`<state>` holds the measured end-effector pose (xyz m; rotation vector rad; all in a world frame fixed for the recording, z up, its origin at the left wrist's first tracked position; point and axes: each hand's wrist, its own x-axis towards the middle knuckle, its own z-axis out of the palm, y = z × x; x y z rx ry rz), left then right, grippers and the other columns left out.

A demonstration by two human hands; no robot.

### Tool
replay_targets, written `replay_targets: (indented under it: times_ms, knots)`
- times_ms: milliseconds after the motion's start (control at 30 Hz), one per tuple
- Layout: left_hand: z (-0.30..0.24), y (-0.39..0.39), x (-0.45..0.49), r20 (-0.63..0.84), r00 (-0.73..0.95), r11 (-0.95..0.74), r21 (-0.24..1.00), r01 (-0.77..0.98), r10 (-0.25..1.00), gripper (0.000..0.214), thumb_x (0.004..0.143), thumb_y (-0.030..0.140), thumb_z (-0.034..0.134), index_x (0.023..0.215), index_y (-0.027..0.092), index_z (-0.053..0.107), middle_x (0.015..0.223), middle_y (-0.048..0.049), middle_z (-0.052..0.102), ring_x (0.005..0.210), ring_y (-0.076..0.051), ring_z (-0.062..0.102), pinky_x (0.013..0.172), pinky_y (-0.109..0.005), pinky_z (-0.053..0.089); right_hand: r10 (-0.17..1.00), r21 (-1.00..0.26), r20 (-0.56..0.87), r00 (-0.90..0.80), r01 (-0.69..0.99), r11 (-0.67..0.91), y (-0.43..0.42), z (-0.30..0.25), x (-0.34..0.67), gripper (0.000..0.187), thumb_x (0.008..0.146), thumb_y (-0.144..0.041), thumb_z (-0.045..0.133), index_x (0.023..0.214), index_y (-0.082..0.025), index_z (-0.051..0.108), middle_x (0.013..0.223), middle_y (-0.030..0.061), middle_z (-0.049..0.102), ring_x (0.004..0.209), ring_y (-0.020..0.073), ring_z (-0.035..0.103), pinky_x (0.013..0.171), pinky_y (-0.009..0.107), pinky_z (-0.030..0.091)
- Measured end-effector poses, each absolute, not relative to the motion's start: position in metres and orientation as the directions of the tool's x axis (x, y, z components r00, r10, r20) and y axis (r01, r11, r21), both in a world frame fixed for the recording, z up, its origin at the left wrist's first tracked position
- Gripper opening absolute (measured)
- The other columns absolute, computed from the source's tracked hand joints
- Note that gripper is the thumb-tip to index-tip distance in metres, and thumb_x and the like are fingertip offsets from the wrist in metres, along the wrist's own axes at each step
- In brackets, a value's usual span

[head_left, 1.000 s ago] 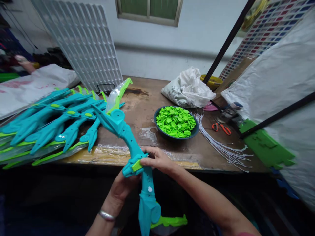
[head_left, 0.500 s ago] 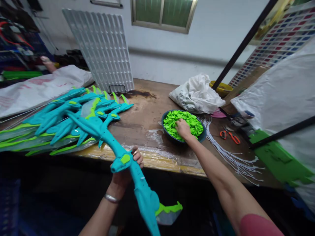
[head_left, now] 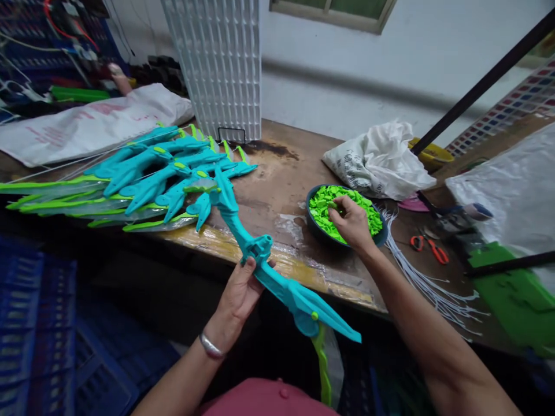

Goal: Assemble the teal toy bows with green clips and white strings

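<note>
My left hand (head_left: 240, 289) is closed around the middle of a teal plastic toy bow (head_left: 280, 283), which slants down to the right off the table's front edge. The bow's hollow side faces up, and a clear fin with a lime-green edge hangs from its lower limb. Over a dark bowl (head_left: 310, 222) heaped with small lime-green plastic pieces (head_left: 321, 201), my right hand (head_left: 353, 222) pinches one green piece (head_left: 333, 204) between thumb and fingers. Several similar teal bows (head_left: 147, 167) lie overlapped on the left of the table.
Behind the bowl sits a white sack (head_left: 381, 159). White cords (head_left: 411, 271) and orange-handled pliers (head_left: 429, 248) lie to its right, near a green plastic block (head_left: 511, 294). A ridged grey panel (head_left: 221, 69) stands at the back. Blue crates (head_left: 39, 323) are at lower left. Another person's hand (head_left: 119, 78) shows far left.
My left hand has turned the bow over, from its outer face with the green inset to its hollow side. My right hand has lifted slightly from the pieces, fingers pinched. The view has shifted.
</note>
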<state>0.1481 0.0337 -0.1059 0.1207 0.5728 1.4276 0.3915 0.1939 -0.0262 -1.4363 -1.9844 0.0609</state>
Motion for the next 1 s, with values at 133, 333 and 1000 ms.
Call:
replay_targets:
  times_ms: [133, 333, 1000]
  knots:
    - [-0.092, 0.023, 0.163, -0.279, 0.020, 0.172, 0.532, -0.829, 0.960, 0.040, 0.077, 0.030, 0.086, 0.112, 0.021, 0.070, 0.115, -0.0064, 0.076, 0.090, -0.026, 0.076, 0.075, -0.036, 0.063, 0.763, -0.457, 0.496, -0.415, 0.622, 0.636, 0.133, 0.004, 0.366, 0.017, 0.092, -0.022, 0.058, 0.105, -0.021, 0.068, 0.102, 0.0057, 0.066, 0.086, 0.0177, 0.063, 0.074, 0.030, 0.050]
    - [-0.091, 0.011, 0.179, -0.196, -0.124, 0.067, 0.748, -0.660, 0.973, 0.044, 0.078, 0.027, 0.085, 0.117, 0.020, 0.065, 0.108, -0.0062, 0.078, 0.090, -0.023, 0.076, 0.082, -0.034, 0.060, 0.759, -0.664, 0.342, -0.554, 0.429, 0.612, 0.073, 0.012, 0.344, 0.011, 0.090, -0.020, 0.071, 0.101, -0.020, 0.067, 0.084, -0.0013, 0.067, 0.072, 0.0123, 0.061, 0.067, 0.024, 0.048]
    - [-0.090, 0.002, 0.182, -0.057, -0.182, -0.010, 0.938, -0.346, 0.982, 0.037, 0.078, 0.029, 0.082, 0.109, 0.018, 0.065, 0.096, -0.0007, 0.073, 0.085, -0.015, 0.067, 0.082, -0.025, 0.052, 0.681, -0.495, 0.411, -0.606, 0.479, 0.725, 0.059, -0.010, 0.339, 0.013, 0.098, -0.017, 0.063, 0.105, -0.020, 0.072, 0.099, 0.0048, 0.060, 0.086, 0.0134, 0.062, 0.072, 0.025, 0.051]
